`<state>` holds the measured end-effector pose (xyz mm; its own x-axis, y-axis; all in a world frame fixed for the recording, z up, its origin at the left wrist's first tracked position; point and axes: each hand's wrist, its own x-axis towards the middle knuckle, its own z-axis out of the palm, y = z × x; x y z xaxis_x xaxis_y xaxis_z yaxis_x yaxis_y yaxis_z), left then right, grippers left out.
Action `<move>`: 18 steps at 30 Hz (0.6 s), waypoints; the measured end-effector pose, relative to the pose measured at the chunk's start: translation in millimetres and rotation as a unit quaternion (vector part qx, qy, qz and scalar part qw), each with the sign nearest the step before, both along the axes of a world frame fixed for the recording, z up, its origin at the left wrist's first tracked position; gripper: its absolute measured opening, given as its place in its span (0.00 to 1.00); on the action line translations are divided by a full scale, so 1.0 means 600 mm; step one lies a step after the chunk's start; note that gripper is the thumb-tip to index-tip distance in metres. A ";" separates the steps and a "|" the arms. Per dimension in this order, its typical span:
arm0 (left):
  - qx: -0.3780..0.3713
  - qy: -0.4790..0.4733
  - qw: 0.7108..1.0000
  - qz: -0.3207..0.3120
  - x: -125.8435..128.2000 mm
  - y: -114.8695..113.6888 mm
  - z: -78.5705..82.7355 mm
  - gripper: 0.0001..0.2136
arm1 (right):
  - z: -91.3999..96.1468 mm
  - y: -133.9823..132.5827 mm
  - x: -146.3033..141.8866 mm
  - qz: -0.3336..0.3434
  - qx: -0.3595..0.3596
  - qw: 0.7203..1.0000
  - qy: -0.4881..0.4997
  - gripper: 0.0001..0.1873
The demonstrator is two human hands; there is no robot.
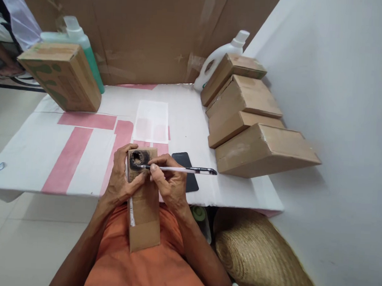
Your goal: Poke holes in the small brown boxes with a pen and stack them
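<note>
A long, narrow cardboard box (145, 204) rests against my lap and leans on the table's front edge. Near its upper end is a round hole (137, 157) ringed with a dark, blackened patch. My left hand (120, 175) wraps the box's left side, the thumb lying across its face below the hole. Between the thumb and fingers of my right hand (171, 182) is a clear-barrelled pen (189, 170) with a black cap at its outer end. Its tip touches or nearly touches the dark patch just below the hole.
Behind my right hand lies a black phone (186, 168). A white sheet (151, 121) is on the table further back. Several cardboard boxes (242, 145) and a white jug (219, 57) line the right. At left stand a box (64, 78) and a green-liquid bottle (94, 65). A straw hat (252, 253) sits below.
</note>
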<state>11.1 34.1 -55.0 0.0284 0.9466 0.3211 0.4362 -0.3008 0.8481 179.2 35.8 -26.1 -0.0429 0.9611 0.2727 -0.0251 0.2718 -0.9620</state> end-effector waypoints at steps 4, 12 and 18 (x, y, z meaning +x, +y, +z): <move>0.019 0.009 1.000 -0.005 -0.002 0.001 -0.005 0.32 | -0.003 0.000 0.001 -0.037 -0.023 0.998 0.039 0.07; 0.015 0.013 1.000 0.007 -0.001 0.002 -0.006 0.33 | -0.007 0.007 -0.011 -0.059 -0.066 0.990 0.111 0.12; -0.014 -0.008 1.000 0.003 -0.007 0.001 -0.003 0.32 | -0.004 0.031 0.001 -0.108 -0.018 0.982 0.154 0.12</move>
<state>6.8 34.8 -56.8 0.0174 0.9552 0.2955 0.4245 -0.2746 0.8628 179.7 54.2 -28.5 0.2412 0.9484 0.2057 -0.2623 0.2677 -0.9271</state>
